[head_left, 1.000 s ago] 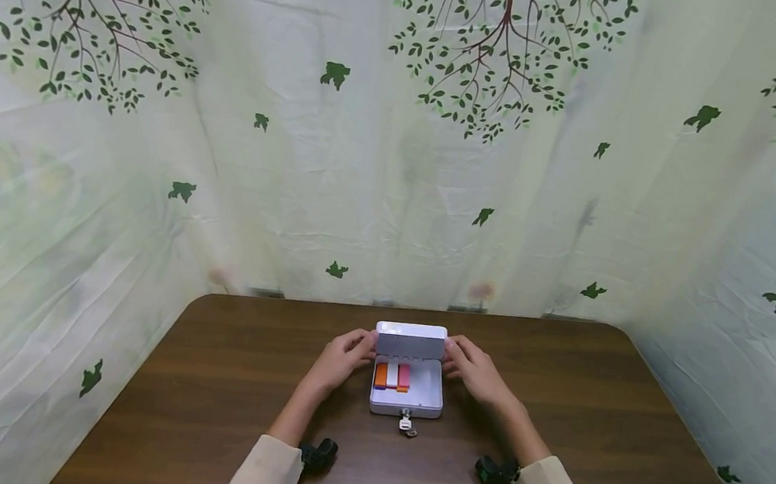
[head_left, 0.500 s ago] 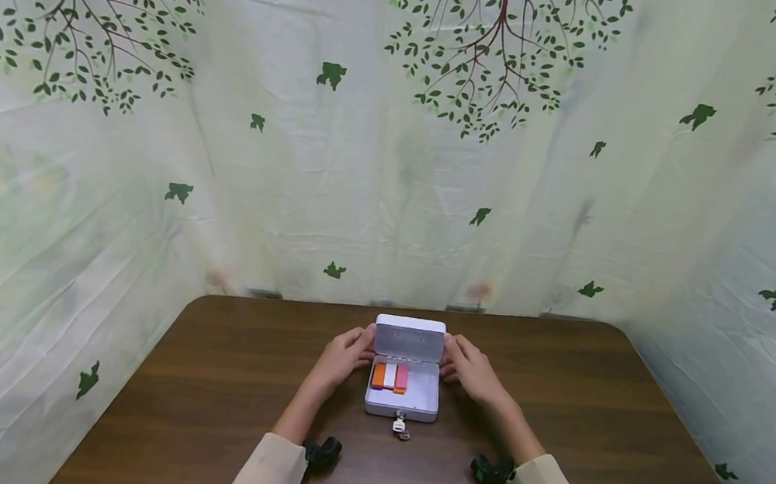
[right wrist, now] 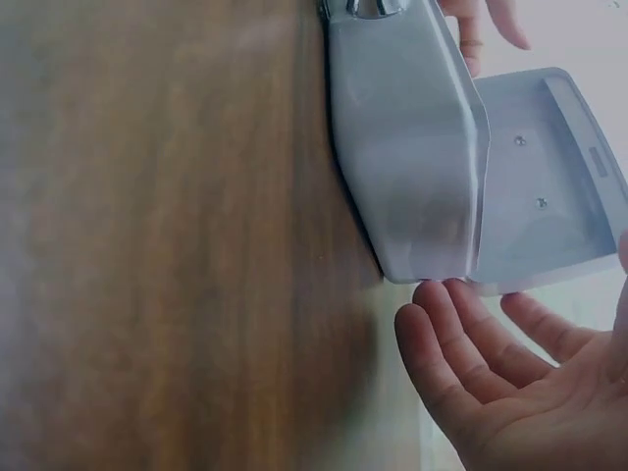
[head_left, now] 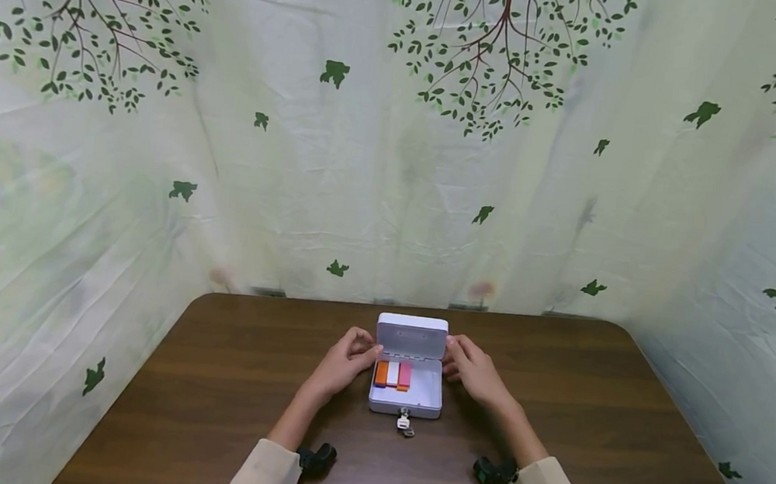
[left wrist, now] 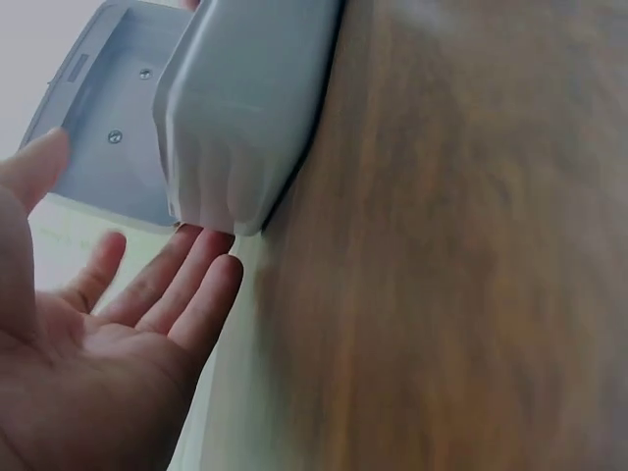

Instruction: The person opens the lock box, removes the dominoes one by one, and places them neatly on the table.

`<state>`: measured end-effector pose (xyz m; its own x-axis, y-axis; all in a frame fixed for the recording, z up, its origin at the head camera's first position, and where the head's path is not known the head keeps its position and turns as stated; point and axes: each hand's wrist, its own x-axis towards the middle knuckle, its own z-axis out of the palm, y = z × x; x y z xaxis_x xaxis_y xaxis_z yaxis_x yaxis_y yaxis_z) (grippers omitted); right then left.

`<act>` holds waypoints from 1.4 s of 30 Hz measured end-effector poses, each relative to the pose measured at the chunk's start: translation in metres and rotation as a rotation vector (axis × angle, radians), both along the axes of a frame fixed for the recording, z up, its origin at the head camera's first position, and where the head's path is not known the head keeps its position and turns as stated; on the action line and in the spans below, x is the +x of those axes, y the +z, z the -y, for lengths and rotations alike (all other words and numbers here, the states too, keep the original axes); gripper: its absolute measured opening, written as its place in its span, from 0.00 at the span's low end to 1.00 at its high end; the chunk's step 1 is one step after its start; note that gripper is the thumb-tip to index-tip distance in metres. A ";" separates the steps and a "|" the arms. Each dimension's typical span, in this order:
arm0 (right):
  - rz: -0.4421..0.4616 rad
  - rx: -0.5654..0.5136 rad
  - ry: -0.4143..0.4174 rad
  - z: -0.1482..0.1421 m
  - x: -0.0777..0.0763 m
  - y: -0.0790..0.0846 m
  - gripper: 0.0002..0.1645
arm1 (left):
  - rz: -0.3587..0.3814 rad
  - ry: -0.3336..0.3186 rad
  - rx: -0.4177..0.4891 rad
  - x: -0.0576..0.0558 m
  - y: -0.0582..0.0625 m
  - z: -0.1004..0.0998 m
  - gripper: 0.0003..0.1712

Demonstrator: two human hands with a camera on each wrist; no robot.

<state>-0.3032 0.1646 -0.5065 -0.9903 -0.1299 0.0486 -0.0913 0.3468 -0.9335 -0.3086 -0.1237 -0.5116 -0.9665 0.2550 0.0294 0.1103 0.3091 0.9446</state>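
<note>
A small pale metal cash box [head_left: 425,397] stands on the table with its lid [head_left: 412,336] raised and leaning back on its hinges. Inside, toward the left, lie flat orange, white and pink pieces [head_left: 392,374]. Keys [head_left: 405,424] hang from the lock at the front. My left hand [head_left: 346,363] is at the box's left side; in the left wrist view its loosely straight fingers [left wrist: 201,294] reach the box's end wall, and the thumb is apart from them by the lid. On the other side, my right hand [head_left: 472,371] touches the box with relaxed fingertips [right wrist: 432,294], thumb beside the lid's edge.
The brown wooden table [head_left: 241,384] extends to both sides, its far edge just behind the box. A pale curtain [head_left: 410,158] with printed branches and leaves hangs around it. Each wrist wears a black camera mount [head_left: 318,460] below a cream sleeve [head_left: 263,475].
The lid has swung farther back, showing more of its inner face. My left thumb has dropped from the lid's edge to the box's left rim. The right hand has barely moved.
</note>
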 end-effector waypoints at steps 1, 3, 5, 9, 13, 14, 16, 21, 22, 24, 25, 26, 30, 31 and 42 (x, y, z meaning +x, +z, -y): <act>-0.004 0.005 0.000 0.000 0.001 0.000 0.31 | -0.008 -0.017 0.000 0.001 0.000 0.002 0.25; -0.019 0.014 -0.009 -0.001 0.004 0.001 0.30 | -0.022 -0.061 0.002 0.002 -0.001 0.006 0.24; -0.039 0.019 -0.028 -0.001 0.006 0.002 0.28 | -0.023 -0.109 -0.003 0.004 -0.002 0.009 0.26; -0.097 -0.007 -0.083 -0.003 0.010 0.002 0.21 | -0.030 -0.194 -0.029 0.007 -0.005 0.016 0.33; -0.165 -0.010 -0.116 -0.004 0.013 0.002 0.14 | -0.024 -0.267 -0.056 0.010 -0.009 0.020 0.46; -0.181 -0.003 -0.118 -0.004 0.015 0.003 0.13 | -0.024 -0.282 -0.064 0.011 -0.010 0.020 0.49; -0.203 0.019 -0.116 -0.004 0.017 0.003 0.12 | -0.033 -0.310 -0.073 0.011 -0.011 0.020 0.54; -0.237 0.072 -0.081 0.000 0.022 0.005 0.10 | -0.051 -0.337 -0.078 0.013 -0.014 0.021 0.59; -0.241 0.079 -0.072 0.001 0.023 0.005 0.10 | -0.052 -0.340 -0.079 0.013 -0.014 0.021 0.59; -0.255 0.095 -0.052 0.003 0.025 0.005 0.09 | -0.049 -0.341 -0.084 0.013 -0.015 0.021 0.59; -0.262 0.101 -0.040 0.004 0.026 0.005 0.09 | -0.047 -0.340 -0.086 0.012 -0.015 0.020 0.59; -0.270 0.110 -0.027 0.005 0.027 0.005 0.10 | -0.044 -0.337 -0.088 0.012 -0.015 0.020 0.59; -0.293 0.116 0.033 0.010 0.026 0.004 0.13 | -0.027 -0.323 -0.088 0.010 -0.016 0.021 0.58; -0.297 0.119 0.045 0.011 0.026 0.004 0.14 | -0.027 -0.320 -0.089 0.010 -0.016 0.021 0.57; -0.334 0.251 0.100 0.020 0.026 0.008 0.18 | -0.028 -0.318 -0.081 0.011 -0.015 0.019 0.57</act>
